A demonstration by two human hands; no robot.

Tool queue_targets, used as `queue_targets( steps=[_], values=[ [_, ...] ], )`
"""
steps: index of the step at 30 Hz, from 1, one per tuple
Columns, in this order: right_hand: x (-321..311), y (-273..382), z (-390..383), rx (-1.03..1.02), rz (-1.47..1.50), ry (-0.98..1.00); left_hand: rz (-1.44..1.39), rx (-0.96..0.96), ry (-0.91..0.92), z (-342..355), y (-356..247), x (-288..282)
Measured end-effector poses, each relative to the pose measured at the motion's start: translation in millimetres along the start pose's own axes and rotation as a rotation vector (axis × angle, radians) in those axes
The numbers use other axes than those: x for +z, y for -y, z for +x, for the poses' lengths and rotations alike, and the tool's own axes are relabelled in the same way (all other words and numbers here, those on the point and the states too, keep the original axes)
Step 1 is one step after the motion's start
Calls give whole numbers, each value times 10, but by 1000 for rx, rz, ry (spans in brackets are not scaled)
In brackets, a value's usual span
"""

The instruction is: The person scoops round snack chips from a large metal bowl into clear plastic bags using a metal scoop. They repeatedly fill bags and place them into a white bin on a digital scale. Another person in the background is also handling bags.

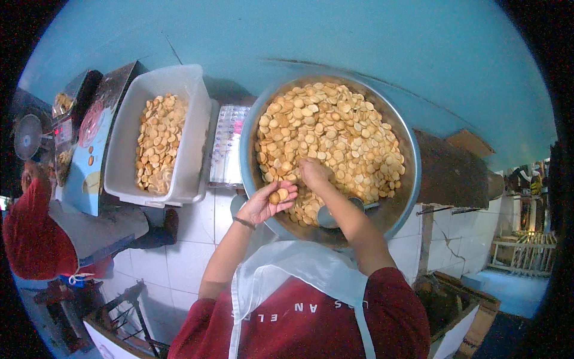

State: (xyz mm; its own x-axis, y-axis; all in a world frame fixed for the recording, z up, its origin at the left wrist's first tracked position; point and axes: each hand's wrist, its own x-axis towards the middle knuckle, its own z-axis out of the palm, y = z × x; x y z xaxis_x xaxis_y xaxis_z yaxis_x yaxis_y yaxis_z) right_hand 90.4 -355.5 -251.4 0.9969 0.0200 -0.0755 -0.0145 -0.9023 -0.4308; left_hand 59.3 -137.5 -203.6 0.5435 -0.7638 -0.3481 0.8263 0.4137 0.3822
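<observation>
A large steel basin holds a heap of small round golden crackers. My left hand is palm up at the basin's lower left, its fingers curled around a few crackers. My right hand reaches into the heap just right of it, fingers bent down among the crackers; what they grip, if anything, is hidden. A metal scoop lies in the lower part of the basin, partly behind my right forearm.
A white plastic tub of crackers sits left, beside stacked printed packaging sheets. Farther left, a co-worker in red is at a blue board. A brown board is right of the basin; wooden boxes stand lower right.
</observation>
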Motion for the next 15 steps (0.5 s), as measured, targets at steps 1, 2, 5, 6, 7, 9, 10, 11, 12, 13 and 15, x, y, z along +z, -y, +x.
queue_targets(
  steps=[1, 2, 5, 6, 7, 9, 10, 11, 12, 13, 15],
  values=[
    [46, -12, 99, 30, -73, 36, 9, -9, -13, 15, -3, -14],
    [90, -28, 157, 71, -189, 67, 39, -5, -27, 37, 8, -22],
    [191, -72, 280, 99, -215, 84, -73, 45, 2, 58, 24, -49],
    [216, -95, 284, 61, -250, 73, -79, 48, -33, 76, 24, -54],
    [237, -121, 276, 53, -227, 60, -99, 61, -30, 82, 29, -61],
    [255, -178, 252, 68, -211, 91, -136, 80, -35, 98, 29, -72],
    [247, -208, 233, 57, -153, 52, -124, 78, -48, 110, 26, -75],
    [230, -236, 197, 53, -107, 23, -118, 81, -51, 111, 32, -76],
    [196, -257, 166, 66, -62, 10, -111, 86, -53, 114, 34, -75],
    [150, -272, 125, 81, 38, -24, -109, 93, -56, 112, 40, -72],
    [9, -276, 66, 163, 224, -52, -101, 111, -57, 111, 41, -61]
  ],
)
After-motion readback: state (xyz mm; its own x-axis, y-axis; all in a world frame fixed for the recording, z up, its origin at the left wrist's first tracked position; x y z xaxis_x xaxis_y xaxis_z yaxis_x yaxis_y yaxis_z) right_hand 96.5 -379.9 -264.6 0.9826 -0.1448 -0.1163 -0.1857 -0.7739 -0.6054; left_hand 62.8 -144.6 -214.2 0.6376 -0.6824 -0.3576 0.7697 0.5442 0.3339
